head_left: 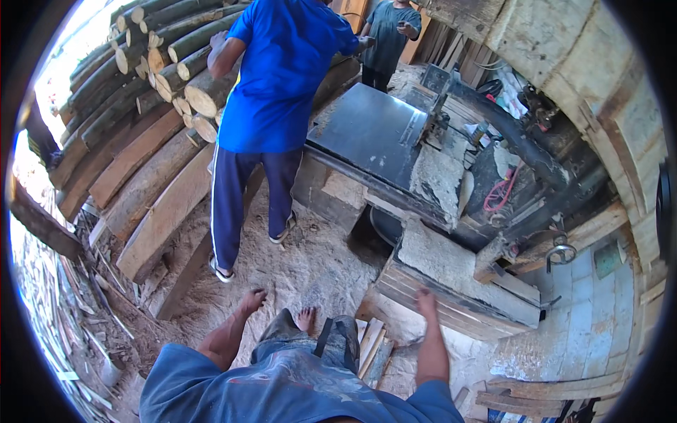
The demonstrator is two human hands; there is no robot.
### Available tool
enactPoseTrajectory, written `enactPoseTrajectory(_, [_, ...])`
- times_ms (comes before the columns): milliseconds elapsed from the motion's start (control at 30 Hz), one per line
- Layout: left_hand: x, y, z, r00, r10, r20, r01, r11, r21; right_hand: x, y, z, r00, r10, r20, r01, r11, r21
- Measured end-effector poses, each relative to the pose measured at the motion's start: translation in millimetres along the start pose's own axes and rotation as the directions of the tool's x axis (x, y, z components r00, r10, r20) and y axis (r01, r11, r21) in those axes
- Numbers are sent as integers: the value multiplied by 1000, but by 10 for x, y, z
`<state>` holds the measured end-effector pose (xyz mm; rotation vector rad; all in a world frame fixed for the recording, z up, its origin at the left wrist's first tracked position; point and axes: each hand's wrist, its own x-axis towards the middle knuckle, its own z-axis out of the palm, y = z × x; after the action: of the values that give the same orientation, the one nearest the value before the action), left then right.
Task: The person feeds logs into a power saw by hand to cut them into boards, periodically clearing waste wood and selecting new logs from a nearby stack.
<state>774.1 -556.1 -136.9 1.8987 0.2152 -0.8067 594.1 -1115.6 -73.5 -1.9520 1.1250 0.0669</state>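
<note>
My left hand (254,301) hangs out over the dusty floor with nothing in it, its fingers loosely bent and a little apart. On the other side, my right hand (425,302) is at the long side of a plank-built wooden box (462,303), also empty, with its fingers loosely out. I cannot tell whether it touches the box. Ahead stands a machine with a flat dark metal table (370,127) and a blade guard or fence assembly (434,116) on its right side. A person in a blue shirt (278,77) stands at the table's left side, back toward me.
Another person in a dark green shirt (391,35) stands beyond the table. Round logs (204,99) and sawn beams (169,218) are stacked at left, above thin wood scraps (53,331). Short boards (374,345) lie beside my legs. A handwheel (560,252) sticks out at right.
</note>
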Motion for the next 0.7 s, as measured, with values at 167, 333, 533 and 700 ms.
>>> enactPoseTrajectory(167, [178, 1434, -253, 955, 256, -146, -286, 927, -243, 952, -503, -1387, 844, -273, -463, 38, 889, -455])
enactPoseTrajectory(333, [283, 1233, 131, 943, 119, -311, -242, 885, -397, 1161, -761, -2377, 826, -175, -536, -375, 541, -753])
enactPoseTrajectory(533, [-307, 41, 823, 800, -594, 89, 562, 792, 237, 1740, 163, -2499, 876, 35, -481, -402, 604, -688])
enactPoseTrajectory(700, [-346, 523, 1003, 906, -422, 18, 422, 907, 8, 1560, 502, -2685, 879, 264, -396, -450, 733, -510])
